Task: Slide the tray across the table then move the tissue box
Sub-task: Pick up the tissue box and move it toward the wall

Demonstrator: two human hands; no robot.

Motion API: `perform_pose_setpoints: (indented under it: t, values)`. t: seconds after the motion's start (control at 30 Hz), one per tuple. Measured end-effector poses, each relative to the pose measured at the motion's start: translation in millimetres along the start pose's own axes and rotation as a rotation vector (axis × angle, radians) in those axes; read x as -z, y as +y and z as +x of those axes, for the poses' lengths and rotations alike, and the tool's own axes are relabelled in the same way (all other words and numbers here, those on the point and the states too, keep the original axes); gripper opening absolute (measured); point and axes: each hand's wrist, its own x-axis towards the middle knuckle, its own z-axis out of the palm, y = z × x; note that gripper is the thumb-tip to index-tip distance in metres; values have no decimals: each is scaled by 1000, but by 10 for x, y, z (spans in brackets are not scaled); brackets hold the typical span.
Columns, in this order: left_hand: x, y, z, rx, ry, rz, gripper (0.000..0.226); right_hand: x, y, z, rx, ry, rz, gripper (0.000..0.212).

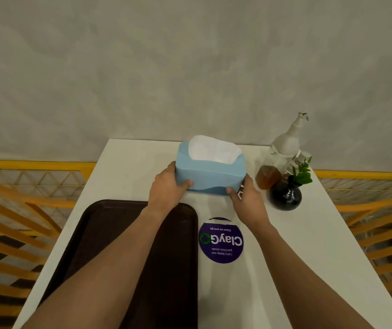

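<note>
A light blue tissue box (210,172) with a white tissue sticking out of its top stands near the far edge of the white table (128,167). My left hand (166,189) grips its left end, thumb on the near face. My right hand (247,194) grips its right end. A dark brown tray (109,238) lies flat on the near left part of the table, and my left forearm crosses over it.
A round purple sticker (221,242) is on the table right of the tray. At the far right stand a pump bottle with amber liquid (273,172) and a black round vase with a green sprig (286,194). Yellow railings run beyond both table sides.
</note>
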Motion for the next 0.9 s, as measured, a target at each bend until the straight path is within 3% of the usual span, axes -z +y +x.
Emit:
perform_pose_setpoints:
  t: [0.47, 0.9]
  values:
    - [1305, -1049, 230, 14, 105, 9, 59, -1301, -1110, 81, 93, -87, 18, 57]
    - [1741, -1721, 507, 24, 113, 27, 63, -2110, -1345, 308, 80, -128, -35, 54]
